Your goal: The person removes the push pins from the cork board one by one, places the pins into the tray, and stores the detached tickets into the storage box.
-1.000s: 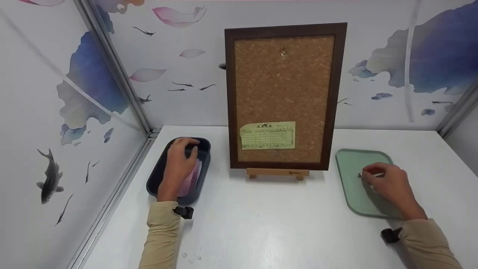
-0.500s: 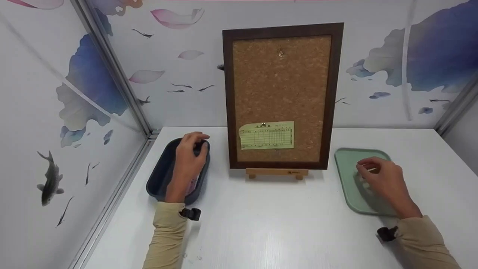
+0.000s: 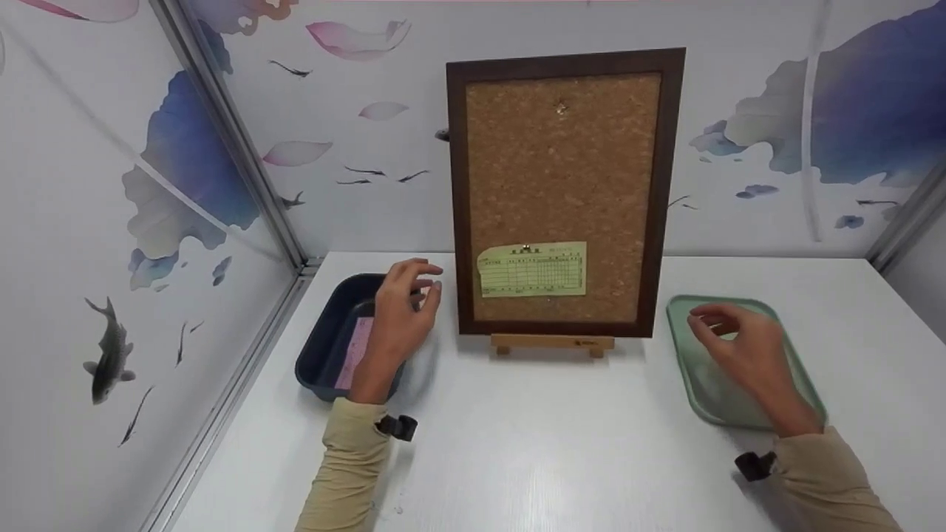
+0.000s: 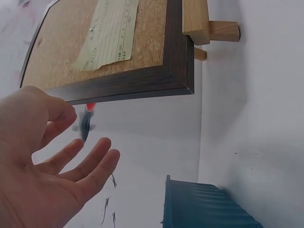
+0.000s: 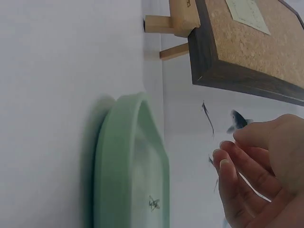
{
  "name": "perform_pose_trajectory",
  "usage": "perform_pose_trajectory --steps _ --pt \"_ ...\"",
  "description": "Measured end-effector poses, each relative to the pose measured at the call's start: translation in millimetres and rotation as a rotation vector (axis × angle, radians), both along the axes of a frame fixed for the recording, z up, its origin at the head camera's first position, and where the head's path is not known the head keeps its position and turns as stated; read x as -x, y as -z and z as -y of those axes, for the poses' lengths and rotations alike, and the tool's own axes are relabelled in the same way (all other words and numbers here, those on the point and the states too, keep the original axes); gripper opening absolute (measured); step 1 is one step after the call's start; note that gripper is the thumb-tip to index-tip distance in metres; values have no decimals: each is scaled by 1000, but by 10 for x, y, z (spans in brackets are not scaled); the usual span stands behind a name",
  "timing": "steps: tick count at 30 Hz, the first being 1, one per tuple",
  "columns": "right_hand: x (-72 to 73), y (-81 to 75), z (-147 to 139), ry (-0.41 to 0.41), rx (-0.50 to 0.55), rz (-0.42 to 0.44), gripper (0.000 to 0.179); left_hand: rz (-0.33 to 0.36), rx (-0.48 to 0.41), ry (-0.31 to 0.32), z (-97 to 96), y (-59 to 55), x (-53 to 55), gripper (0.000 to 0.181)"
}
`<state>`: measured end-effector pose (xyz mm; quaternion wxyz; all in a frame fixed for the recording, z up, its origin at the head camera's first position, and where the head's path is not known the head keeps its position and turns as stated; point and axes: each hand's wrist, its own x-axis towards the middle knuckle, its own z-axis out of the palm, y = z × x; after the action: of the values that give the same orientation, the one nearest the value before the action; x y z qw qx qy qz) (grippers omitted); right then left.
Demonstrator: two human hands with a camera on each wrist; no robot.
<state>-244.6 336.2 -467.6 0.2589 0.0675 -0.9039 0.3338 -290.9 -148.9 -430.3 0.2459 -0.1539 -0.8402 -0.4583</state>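
My left hand (image 3: 403, 310) hovers over the right rim of the dark blue box (image 3: 314, 369), fingers spread and apart, nothing seen between them. Inside the box lies a pink slip of paper (image 3: 355, 355), partly hidden by my wrist. My right hand (image 3: 743, 347) is above the left part of the green tray (image 3: 805, 384), its fingers loosely bent, with nothing visible at the thumb and fingertips. Small shiny metal pins (image 5: 154, 204) lie on the tray. Between the hands stands a framed corkboard (image 3: 562, 185), with a yellow form (image 3: 532, 273) pinned low on it.
A wooden stand (image 3: 550, 342) supports the corkboard on the white table (image 3: 547, 443). Another shiny pin (image 3: 562, 108) sits near the board's top. Behind is a painted wall panel (image 3: 369, 214), and a metal corner post (image 3: 244, 148) rises at the left.
My left hand has come up and right out of the box, leaving the pink slip inside. My right hand has lifted from the tray and shifted slightly left.
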Motion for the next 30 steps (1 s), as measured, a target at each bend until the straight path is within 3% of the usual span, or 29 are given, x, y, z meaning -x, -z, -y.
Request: perform_pose_trajectory --steps 10,21,30 --pt "8 -119 416 -78 19 -61 13 30 23 -31 -165 -27 -29 21" --pt "96 -141 829 -152 28 -72 10 63 49 -43 -408 -24 -14 26" --pt "201 -165 1084 -207 49 -85 12 27 36 -44 -482 -5 43 31"
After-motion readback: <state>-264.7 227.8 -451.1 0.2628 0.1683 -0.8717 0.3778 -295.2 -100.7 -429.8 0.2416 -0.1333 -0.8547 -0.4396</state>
